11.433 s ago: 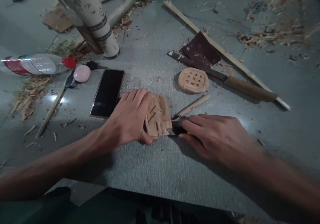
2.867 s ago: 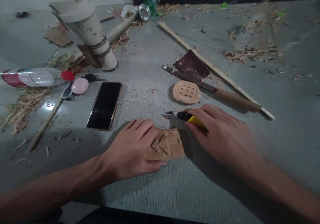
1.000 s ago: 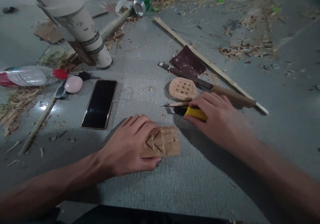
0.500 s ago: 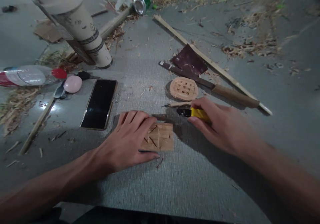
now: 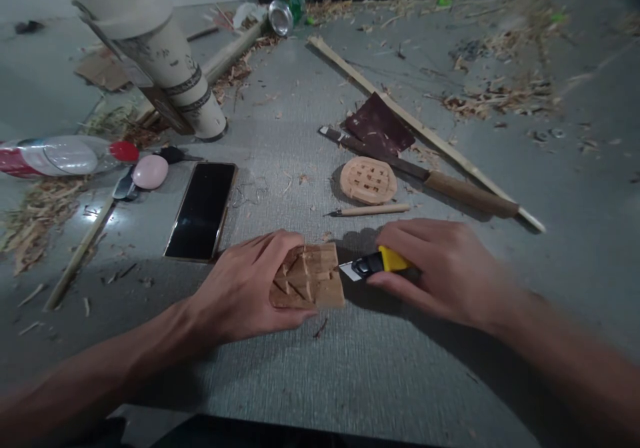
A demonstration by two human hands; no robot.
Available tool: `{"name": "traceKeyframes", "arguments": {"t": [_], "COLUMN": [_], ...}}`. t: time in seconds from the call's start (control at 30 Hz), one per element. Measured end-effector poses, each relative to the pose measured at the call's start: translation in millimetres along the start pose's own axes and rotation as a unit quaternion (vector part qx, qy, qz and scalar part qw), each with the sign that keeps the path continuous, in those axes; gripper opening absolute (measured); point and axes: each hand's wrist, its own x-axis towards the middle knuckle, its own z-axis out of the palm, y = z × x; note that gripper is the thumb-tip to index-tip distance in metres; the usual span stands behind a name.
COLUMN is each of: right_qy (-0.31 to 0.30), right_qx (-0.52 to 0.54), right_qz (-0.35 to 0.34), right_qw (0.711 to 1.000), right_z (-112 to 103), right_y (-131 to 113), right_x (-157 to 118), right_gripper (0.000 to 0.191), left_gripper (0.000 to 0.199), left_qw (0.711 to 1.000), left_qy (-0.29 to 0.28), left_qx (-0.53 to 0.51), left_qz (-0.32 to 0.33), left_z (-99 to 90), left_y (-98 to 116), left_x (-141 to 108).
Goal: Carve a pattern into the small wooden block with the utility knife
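Observation:
A small rectangular wooden block [image 5: 323, 278] with carved slanting grooves lies low over the table, and my left hand [image 5: 247, 281] grips it from the left, thumb along its near edge and fingers over the far one. In my right hand [image 5: 435, 271] is a yellow and black utility knife [image 5: 373, 265]. Its bare blade points left, with the tip close to the block's right edge; whether they touch I cannot tell. Just beyond the knife lies a thin wooden-handled pointed tool [image 5: 373, 211]. Past that sits a rounded wooden piece [image 5: 369, 180] carved in a lattice.
A phone [image 5: 201, 211] lies left of my left hand. Farther left are a plastic bottle [image 5: 65, 155] and a pink ball-ended item [image 5: 150, 172]. A wooden-handled file [image 5: 465, 193], dark sandpaper [image 5: 380, 123] and a long stick [image 5: 400, 108] lie beyond my right hand. Shavings litter the table.
My right hand has brought the knife nearer and left to the block, and its blade now shows. My left hand has shifted its grip, uncovering more of the carving.

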Motion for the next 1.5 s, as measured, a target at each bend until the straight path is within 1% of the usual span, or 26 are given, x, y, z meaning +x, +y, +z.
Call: {"name": "traceKeyframes", "arguments": {"t": [0.1, 0.2, 0.33, 0.43, 0.6, 0.73, 0.87, 0.93, 1.03, 1.17, 1.23, 1.27, 1.3, 1.33, 1.37, 1.4, 1.43, 1.47, 1.5], "right_qy": [0.002, 0.005, 0.003, -0.003, -0.01, -0.007, 0.007, 0.014, 0.035, 0.081, 0.094, 0.102, 0.11, 0.116, 0.143, 0.136, 0.133, 0.164, 0.171], "right_qx": [0.02, 0.023, 0.01, 0.004, -0.005, -0.019, -0.04, -0.05, -0.07, -0.116, -0.142, -0.157, -0.171, -0.184, -0.202, -0.202, -0.199, -0.201, -0.188], "right_qz": [-0.018, -0.021, -0.014, -0.016, -0.009, -0.02, -0.027, -0.024, -0.023, -0.026, -0.024, -0.003, 0.035, 0.09, 0.168, 0.228, 0.27, 0.285, 0.283], "right_qw": [1.0, 0.999, 1.0, 1.0, 1.0, 1.0, 0.999, 0.998, 0.997, 0.99, 0.985, 0.982, 0.978, 0.972, 0.954, 0.943, 0.933, 0.923, 0.925], "right_z": [2, 4, 4, 4, 5, 6, 4, 2, 1, 1, 0, -3, -7, -13, -19, -25, -30, -32, -33], "right_y": [-4, -5, -7, -10, -14, -18, -22, -23, -26, -34, -32, -28, -21, -12, -1, 10, 19, 25, 29], "right_x": [2, 3, 2, 3, 3, 2, 2, 2, 2, 2, 2, 2, 2, 1, 0, -1, -1, -2, -2], "right_gripper": [0.036, 0.034, 0.037, 0.038, 0.04, 0.043, 0.046, 0.046, 0.046, 0.046, 0.046, 0.048, 0.051, 0.054, 0.059, 0.061, 0.061, 0.061, 0.059], "left_gripper": [0.068, 0.066, 0.062, 0.061, 0.059, 0.059, 0.059, 0.057, 0.057, 0.056, 0.054, 0.054, 0.053, 0.053, 0.053, 0.054, 0.056, 0.057, 0.057], "left_qw": [1.0, 1.0, 1.0, 1.0, 1.0, 0.999, 0.998, 0.998, 0.998, 0.999, 0.999, 0.999, 0.999, 0.998, 0.997, 0.995, 0.995, 0.996, 0.997], "left_qy": [0.007, 0.003, -0.007, -0.003, 0.006, 0.003, 0.011, 0.017, 0.024, 0.029, 0.033, 0.033, 0.029, 0.021, 0.012, 0.0, -0.004, -0.003, 0.003], "left_qx": [-0.018, -0.025, -0.025, -0.019, -0.002, 0.007, 0.006, 0.009, 0.005, -0.01, -0.015, -0.022, -0.033, -0.047, -0.064, -0.078, -0.082, -0.082, -0.072], "left_qz": [0.014, 0.016, 0.01, 0.008, 0.024, 0.04, 0.063, 0.064, 0.055, 0.035, 0.017, 0.014, 0.018, 0.028, 0.046, 0.058, 0.058, 0.045, 0.022], "left_z": [1.0, 2.1, 2.5, 2.7, 1.6, 0.5, -0.8, -1.9, -4.4, -7.4, -7.1, -6.3, -5.0, -3.3, -1.5, 0.2, 1.5, 2.4, 2.6], "left_y": [1, 0, -1, -1, 1, 3, 4, 5, 7, 10, 11, 12, 14, 15, 16, 17, 17, 16, 15], "left_x": [0, 0, 1, 1, 3, 6, 5, 4, 4, 5, 4, 2, 1, 0, -1, -2, -2, -1, 1]}}
